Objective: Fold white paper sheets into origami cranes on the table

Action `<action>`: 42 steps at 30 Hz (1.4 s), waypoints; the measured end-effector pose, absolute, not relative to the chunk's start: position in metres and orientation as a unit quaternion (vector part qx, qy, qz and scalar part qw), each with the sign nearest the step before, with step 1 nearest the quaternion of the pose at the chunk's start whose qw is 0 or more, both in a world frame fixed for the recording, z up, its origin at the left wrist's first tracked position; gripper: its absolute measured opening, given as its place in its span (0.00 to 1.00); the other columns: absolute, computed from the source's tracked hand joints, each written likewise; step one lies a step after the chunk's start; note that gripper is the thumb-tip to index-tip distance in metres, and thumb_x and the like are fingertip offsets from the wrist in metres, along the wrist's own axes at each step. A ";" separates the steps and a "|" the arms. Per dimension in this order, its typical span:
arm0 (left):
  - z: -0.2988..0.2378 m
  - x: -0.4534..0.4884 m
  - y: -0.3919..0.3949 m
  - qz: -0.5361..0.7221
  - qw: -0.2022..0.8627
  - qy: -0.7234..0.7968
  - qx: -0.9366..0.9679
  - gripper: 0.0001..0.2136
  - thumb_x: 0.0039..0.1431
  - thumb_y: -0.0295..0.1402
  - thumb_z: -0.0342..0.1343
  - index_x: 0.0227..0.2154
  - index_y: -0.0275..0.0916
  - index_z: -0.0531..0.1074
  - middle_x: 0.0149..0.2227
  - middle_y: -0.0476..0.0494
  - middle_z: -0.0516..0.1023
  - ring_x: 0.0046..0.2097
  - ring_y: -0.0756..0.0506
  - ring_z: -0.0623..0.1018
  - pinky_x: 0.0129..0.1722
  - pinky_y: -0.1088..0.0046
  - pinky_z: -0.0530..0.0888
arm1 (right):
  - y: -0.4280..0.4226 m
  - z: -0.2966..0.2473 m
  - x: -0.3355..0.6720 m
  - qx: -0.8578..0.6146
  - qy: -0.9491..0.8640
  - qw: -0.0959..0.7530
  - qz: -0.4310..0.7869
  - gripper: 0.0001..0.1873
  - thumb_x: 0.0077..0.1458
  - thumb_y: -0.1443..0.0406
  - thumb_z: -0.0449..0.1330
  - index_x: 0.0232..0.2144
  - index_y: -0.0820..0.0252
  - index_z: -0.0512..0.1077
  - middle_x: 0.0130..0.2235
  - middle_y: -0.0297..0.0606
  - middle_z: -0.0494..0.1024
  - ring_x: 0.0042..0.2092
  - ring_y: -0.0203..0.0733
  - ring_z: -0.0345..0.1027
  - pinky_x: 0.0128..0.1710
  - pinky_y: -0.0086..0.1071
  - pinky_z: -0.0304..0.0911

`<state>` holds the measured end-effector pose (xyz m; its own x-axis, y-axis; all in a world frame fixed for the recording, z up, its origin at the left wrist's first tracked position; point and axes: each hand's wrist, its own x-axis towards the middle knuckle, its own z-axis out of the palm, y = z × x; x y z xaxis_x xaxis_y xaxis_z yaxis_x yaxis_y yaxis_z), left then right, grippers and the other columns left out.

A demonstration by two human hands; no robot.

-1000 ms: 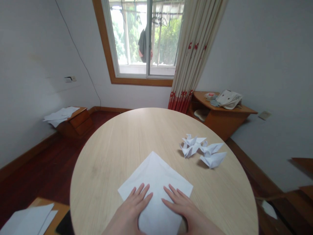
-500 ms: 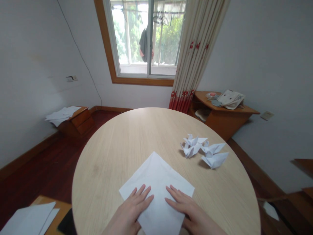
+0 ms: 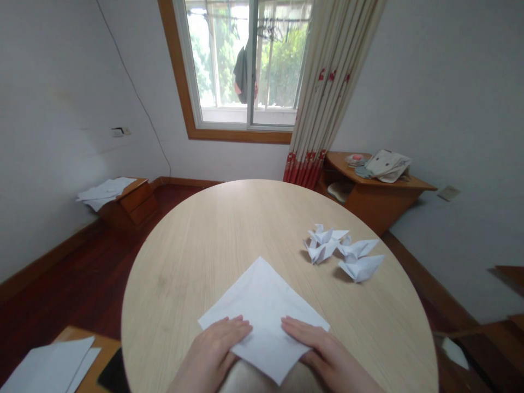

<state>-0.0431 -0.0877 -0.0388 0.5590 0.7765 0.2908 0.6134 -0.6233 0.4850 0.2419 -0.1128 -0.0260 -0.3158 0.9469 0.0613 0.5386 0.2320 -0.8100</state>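
A white square sheet of paper (image 3: 264, 305) lies at the near side of the round table, one corner pointing away from me. Its near corner reaches past the table edge over my lap. My left hand (image 3: 223, 341) rests on its left side, fingers together on top, thumb tucked down by the near edge. On the right side, my right hand (image 3: 313, 341) holds the paper in the same way. Several folded white paper birds (image 3: 321, 251) stand grouped to the right, one nearer bird (image 3: 361, 268) among them.
The round wooden table (image 3: 176, 245) fills the middle. White sheets (image 3: 49, 363) lie on a low stool at lower left, beside a dark object (image 3: 113, 371). More papers (image 3: 107, 189) cover a small cabinet at left. A corner shelf (image 3: 380, 199) with a bag stands behind right.
Both hands have drawn their spread fingers together and slid nearer the paper's side edges. The near corner, cut off by the frame before, now shows, raised or drawn in.
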 end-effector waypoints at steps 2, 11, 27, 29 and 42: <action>-0.035 -0.041 -0.089 0.251 0.163 0.421 0.856 0.15 0.60 0.28 0.53 0.48 0.46 0.74 0.48 0.48 0.79 0.49 0.44 0.79 0.50 0.66 0.75 | -0.113 -0.027 0.241 -0.526 -0.722 0.293 0.341 0.17 0.60 0.54 0.57 0.48 0.50 0.76 0.53 0.40 0.76 0.53 0.48 0.70 0.57 0.44 0.63; 0.002 -0.024 -0.090 0.191 0.263 0.520 0.790 0.11 0.65 0.35 0.48 0.38 0.45 0.77 0.38 0.50 0.82 0.39 0.45 0.81 0.40 0.73 0.76 | -0.111 0.001 0.225 -0.567 -0.698 0.266 0.346 0.18 0.63 0.56 0.50 0.38 0.54 0.78 0.42 0.39 0.82 0.43 0.47 0.75 0.46 0.37 0.70; -0.022 -0.015 -0.089 0.331 0.012 0.509 0.795 0.23 0.65 0.32 0.47 0.63 0.47 0.56 0.57 0.38 0.67 0.53 0.41 0.73 0.47 0.62 0.75 | -0.111 -0.026 0.217 -0.549 -0.775 0.314 -0.002 0.24 0.65 0.67 0.46 0.61 0.51 0.61 0.57 0.46 0.69 0.53 0.43 0.70 0.45 0.34 0.72; -0.021 -0.013 -0.089 0.329 -0.052 0.490 0.806 0.23 0.65 0.28 0.47 0.62 0.48 0.59 0.59 0.36 0.64 0.57 0.37 0.68 0.50 0.56 0.72 | -0.111 -0.025 0.215 -0.533 -0.790 0.298 -0.055 0.23 0.64 0.67 0.46 0.60 0.52 0.62 0.58 0.48 0.68 0.54 0.46 0.69 0.45 0.37 0.71; -0.022 0.010 -0.109 0.340 -0.139 0.506 0.781 0.15 0.62 0.26 0.47 0.45 0.42 0.75 0.49 0.40 0.76 0.45 0.40 0.71 0.46 0.60 0.63 | -0.114 -0.052 0.189 -0.489 -0.811 0.242 -0.212 0.28 0.59 0.74 0.45 0.62 0.66 0.57 0.60 0.44 0.68 0.63 0.48 0.55 0.63 0.48 0.44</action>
